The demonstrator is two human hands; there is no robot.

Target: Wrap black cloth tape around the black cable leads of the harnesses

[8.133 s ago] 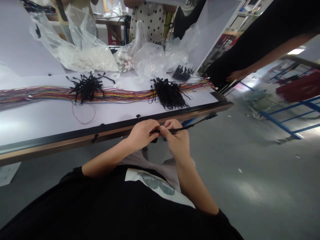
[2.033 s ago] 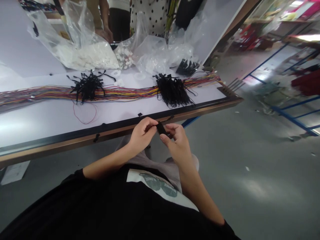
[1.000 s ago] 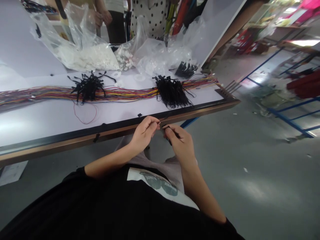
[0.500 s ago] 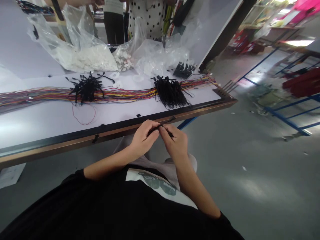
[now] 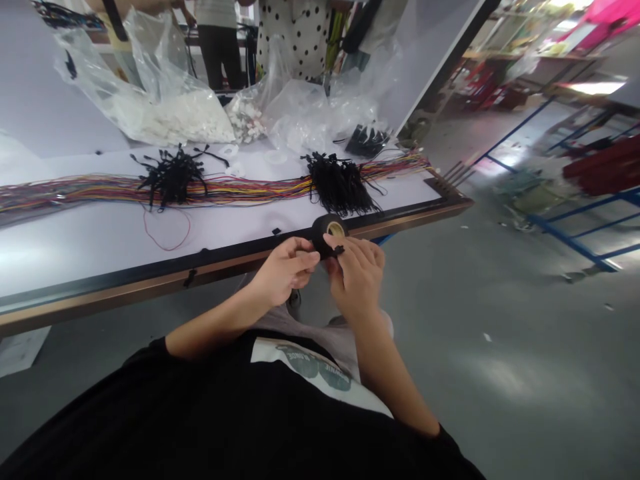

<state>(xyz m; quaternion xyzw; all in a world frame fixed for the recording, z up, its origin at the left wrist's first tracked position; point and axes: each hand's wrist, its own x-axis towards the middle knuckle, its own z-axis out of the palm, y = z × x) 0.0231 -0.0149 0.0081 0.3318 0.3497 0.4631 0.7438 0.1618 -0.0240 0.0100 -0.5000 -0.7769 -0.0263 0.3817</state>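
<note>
Just short of the near table edge [image 5: 150,270], the left hand [image 5: 285,270] and right hand [image 5: 357,277] meet over the lap. Half a second ago they pinched a thin black strand; now a roll of black tape [image 5: 325,235] shows between them, the right hand's fingers closed around it and the left hand's fingertips pinching its left side. Farther off, unchanged, lie a red wire loop [image 5: 167,233], the coloured wire harness [image 5: 250,189] with two black bundles [image 5: 343,187], then clear plastic bags [image 5: 165,107].
</note>
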